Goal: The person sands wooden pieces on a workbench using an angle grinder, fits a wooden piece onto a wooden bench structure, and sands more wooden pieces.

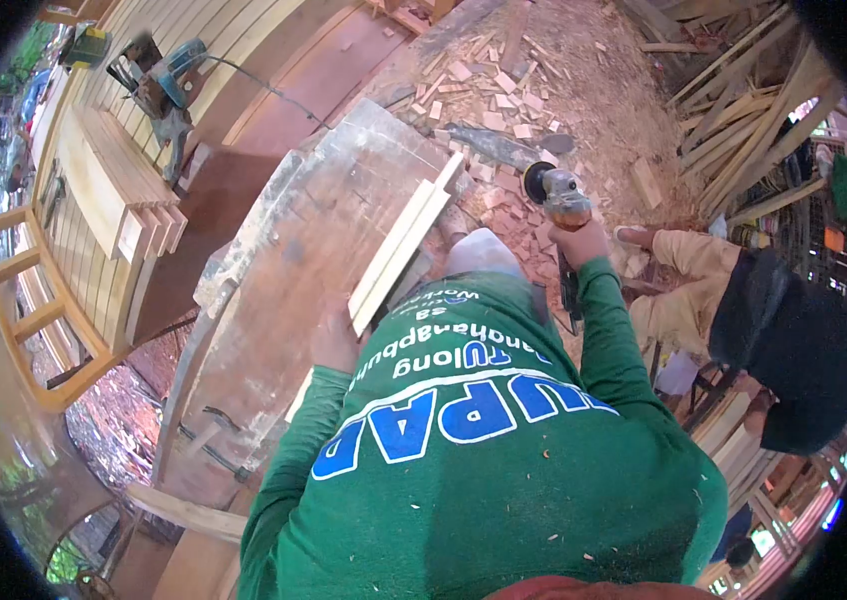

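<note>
My right hand (580,243) is closed around the body of an angle grinder (565,197), held out over the littered floor. Its round dark disc (536,182) faces left, apart from any wood. My left hand (336,345) is at the near end of pale wooden strips (403,245) and appears to grip them; its fingers are partly hidden. Those strips lie side by side along the right edge of a worn workbench (273,240), close to my green shirt.
A blue power tool (171,85) and stacked curved wood pieces (118,185) occupy the slatted surface at left. A clamp (213,440) sits on the bench's near end. Offcuts (503,90) and sawdust cover the floor. Another person (783,340) is at right, beside piled lumber (763,130).
</note>
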`<state>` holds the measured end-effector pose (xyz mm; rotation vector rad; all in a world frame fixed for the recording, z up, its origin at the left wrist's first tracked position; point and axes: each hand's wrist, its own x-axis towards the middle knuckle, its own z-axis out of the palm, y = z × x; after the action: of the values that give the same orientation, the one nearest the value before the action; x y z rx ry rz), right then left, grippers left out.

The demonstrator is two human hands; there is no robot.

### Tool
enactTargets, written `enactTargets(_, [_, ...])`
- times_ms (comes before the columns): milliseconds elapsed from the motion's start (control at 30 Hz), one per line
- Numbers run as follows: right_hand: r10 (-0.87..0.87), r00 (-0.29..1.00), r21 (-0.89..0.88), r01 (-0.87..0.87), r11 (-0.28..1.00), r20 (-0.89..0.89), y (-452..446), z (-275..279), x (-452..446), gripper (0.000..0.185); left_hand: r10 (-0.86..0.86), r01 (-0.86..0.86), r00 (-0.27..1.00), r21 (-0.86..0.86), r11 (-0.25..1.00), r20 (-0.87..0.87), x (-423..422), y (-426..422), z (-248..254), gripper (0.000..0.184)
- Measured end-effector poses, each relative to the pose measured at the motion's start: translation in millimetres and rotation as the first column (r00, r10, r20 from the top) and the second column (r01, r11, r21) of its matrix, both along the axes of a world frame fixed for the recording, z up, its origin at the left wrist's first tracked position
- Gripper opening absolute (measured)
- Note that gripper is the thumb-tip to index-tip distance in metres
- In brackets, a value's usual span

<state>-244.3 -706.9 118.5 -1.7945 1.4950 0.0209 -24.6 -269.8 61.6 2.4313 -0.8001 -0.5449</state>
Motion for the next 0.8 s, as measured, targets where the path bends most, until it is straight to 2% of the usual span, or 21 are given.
enactTargets(67, [-0.011,0.997,0.051,0.007,0.999,0.073,-5,-7,3,0.045,-0.067,0.054,0.997,0.256,0.965,0.043,-12,-15,35,0.087])
enactTargets(133, [-0.001,0.993,0.065,-0.006,0.998,0.116,-13,-7,8,0.044,-0.018,0.051,0.998,0.519,0.853,-0.068,-11,-32,46,0.090])
enactTargets(200, [0.027,0.990,0.048,-0.033,0.998,0.137,-17,-3,17,0.044,-0.039,0.042,0.999,0.446,0.894,-0.015,-10,-27,38,0.088])
enactTargets(267, [0.067,0.995,0.072,-0.072,0.995,0.070,-22,7,26,0.043,-0.054,0.035,0.998,0.405,0.914,0.034,-13,-25,38,0.087])
enactTargets(300, [0.079,0.996,0.082,-0.082,0.993,0.034,-23,11,27,0.043,-0.036,0.029,0.999,0.432,0.901,0.008,-11,-28,43,0.086])
enactTargets(367, [0.095,0.991,0.038,-0.099,0.994,0.095,-22,4,24,0.041,-0.008,0.030,0.999,0.481,0.876,-0.048,-8,-35,54,0.084])
enactTargets(467, [0.133,0.980,0.033,-0.139,0.990,0.150,-17,6,27,0.040,-0.022,0.049,0.998,0.422,0.905,-0.067,15,-42,71,0.081])
enactTargets(500, [0.147,0.976,0.044,-0.156,0.987,0.160,-14,7,27,0.039,0.005,0.032,0.995,0.380,0.924,-0.097,30,-49,83,0.083])
enactTargets(600, [0.206,0.968,0.059,-0.216,0.974,0.144,-8,-7,27,0.040,-0.069,0.069,0.997,-0.045,0.997,-0.015,84,-9,11,0.092])
enactTargets(700, [0.297,0.954,0.085,-0.298,0.951,0.028,1,11,51,0.047,0.118,-0.116,0.892,0.031,0.993,-0.437,125,-19,-2,0.101])
enactTargets(800, [0.269,0.917,0.153,-0.323,0.934,0.294,-3,-49,52,0.047,0.094,-0.029,0.970,0.276,0.961,-0.223,140,-30,-27,0.110])
